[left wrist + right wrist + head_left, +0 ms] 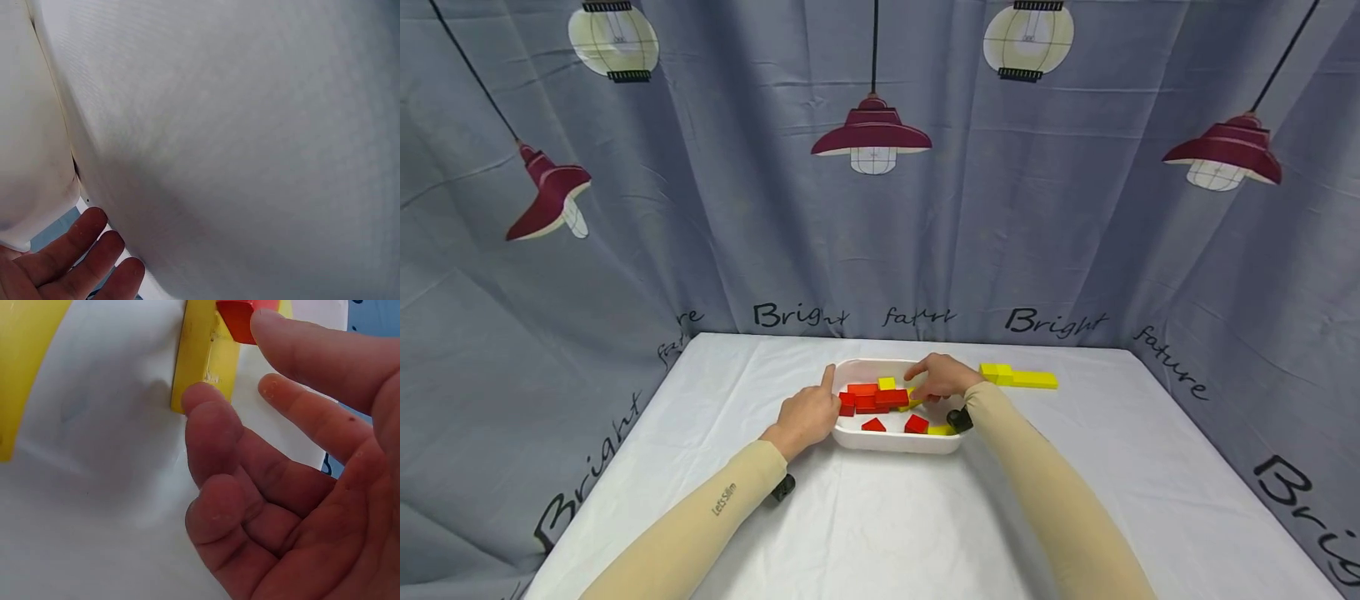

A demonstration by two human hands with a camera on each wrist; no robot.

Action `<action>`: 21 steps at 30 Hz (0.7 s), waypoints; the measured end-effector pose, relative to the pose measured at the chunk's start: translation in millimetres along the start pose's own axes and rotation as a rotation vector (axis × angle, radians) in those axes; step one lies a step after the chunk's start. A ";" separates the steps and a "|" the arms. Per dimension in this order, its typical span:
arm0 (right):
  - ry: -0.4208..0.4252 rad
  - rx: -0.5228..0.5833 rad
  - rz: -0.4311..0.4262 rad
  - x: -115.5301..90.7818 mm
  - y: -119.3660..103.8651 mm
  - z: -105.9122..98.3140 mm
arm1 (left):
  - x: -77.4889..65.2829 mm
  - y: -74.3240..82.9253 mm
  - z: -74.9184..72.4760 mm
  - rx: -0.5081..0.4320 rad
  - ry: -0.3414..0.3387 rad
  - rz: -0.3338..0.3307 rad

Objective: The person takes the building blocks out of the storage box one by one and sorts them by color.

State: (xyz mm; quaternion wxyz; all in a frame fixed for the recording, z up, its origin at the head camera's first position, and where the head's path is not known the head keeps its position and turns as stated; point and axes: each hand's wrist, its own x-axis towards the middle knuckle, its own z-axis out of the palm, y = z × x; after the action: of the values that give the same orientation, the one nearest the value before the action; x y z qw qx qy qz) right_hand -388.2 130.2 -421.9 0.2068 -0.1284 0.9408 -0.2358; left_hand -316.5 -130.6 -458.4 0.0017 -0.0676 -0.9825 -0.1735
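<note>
A white tray [895,445] holds red blocks [891,398] piled toward its left, with yellow blocks beside them. At the tray's left wall my left hand [807,417] rests against the outside. Its fingers [103,262] look fairly straight in the left wrist view. My right hand [946,377] is inside the tray's right part, fingers loosely bent and holding nothing I can see. Close to its fingertips in the right wrist view lies a long yellow block [203,350]. A red block [235,319] appears just by the thumb tip; whether they touch, I cannot tell.
Beyond the tray's right side, yellow blocks [1033,380] lie on the white tablecloth [880,525]. Smaller red pieces [916,424] sit near the tray's front wall. A grey-blue curtain [955,242] with printed lamps surrounds the table.
</note>
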 end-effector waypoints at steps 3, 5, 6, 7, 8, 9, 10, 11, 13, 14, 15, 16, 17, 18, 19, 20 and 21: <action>-0.004 -0.012 0.025 1.0 -0.8 1.3 | -0.6 0.6 -0.3 -0.001 -0.002 -0.003; -0.009 -0.024 0.042 1.2 -1.4 2.5 | -0.8 0.9 -0.5 -0.004 -0.003 -0.006; -0.012 -0.034 0.045 0.9 -1.8 3.1 | -1.0 1.1 -0.5 -0.005 -0.005 -0.007; -0.013 -0.044 0.049 0.7 -2.2 3.6 | -1.1 1.2 -0.4 -0.004 -0.007 -0.007; -0.013 -0.050 0.053 0.3 -2.6 4.1 | -1.2 1.4 -0.3 -0.005 -0.008 -0.007; -0.010 -0.059 0.051 0.0 -3.1 4.5 | -1.2 1.5 -0.2 -0.003 -0.010 -0.006; -0.005 -0.066 0.049 -0.4 -3.5 4.9 | -1.1 1.5 -0.1 -0.003 -0.009 -0.007; 0.001 -0.073 0.046 -0.6 -4.0 5.2 | -1.1 1.5 0.1 -0.001 -0.010 -0.006; 0.014 -0.079 0.038 -0.4 -4.5 5.8 | -0.9 1.5 0.3 0.003 -0.010 -0.005; 0.019 -0.082 0.032 -0.1 -4.6 6.1 | -0.7 1.4 0.2 0.002 -0.008 -0.005; 0.022 -0.079 0.031 0.4 -4.6 6.3 | -0.6 1.2 0.1 0.001 -0.008 -0.005; 0.022 -0.073 0.029 1.0 -4.4 6.5 | -0.5 1.1 0.0 -0.003 -0.006 -0.006; 0.020 -0.070 0.027 1.7 -4.2 6.7 | -0.3 0.9 -0.1 -0.003 -0.004 -0.005; 0.016 -0.066 0.024 2.5 -3.8 6.8 | -0.3 0.7 -0.3 -0.004 -0.004 -0.006; 0.010 -0.062 0.023 3.3 -3.3 7.0 | -0.2 0.6 -0.5 -0.008 -0.005 -0.007; 0.005 -0.061 0.022 4.0 -2.9 7.1 | -0.2 0.6 -0.7 -0.011 -0.006 -0.009; -0.001 -0.063 0.021 4.7 -2.2 7.3 | -0.2 0.5 -0.8 -0.012 -0.008 -0.009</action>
State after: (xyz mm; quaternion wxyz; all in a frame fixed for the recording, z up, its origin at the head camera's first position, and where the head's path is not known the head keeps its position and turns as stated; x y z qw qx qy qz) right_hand -388.8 123.9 -428.3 0.2055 -0.1252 0.9489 -0.2041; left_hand -316.3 -130.4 -457.5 -0.0033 -0.0638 -0.9817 -0.1792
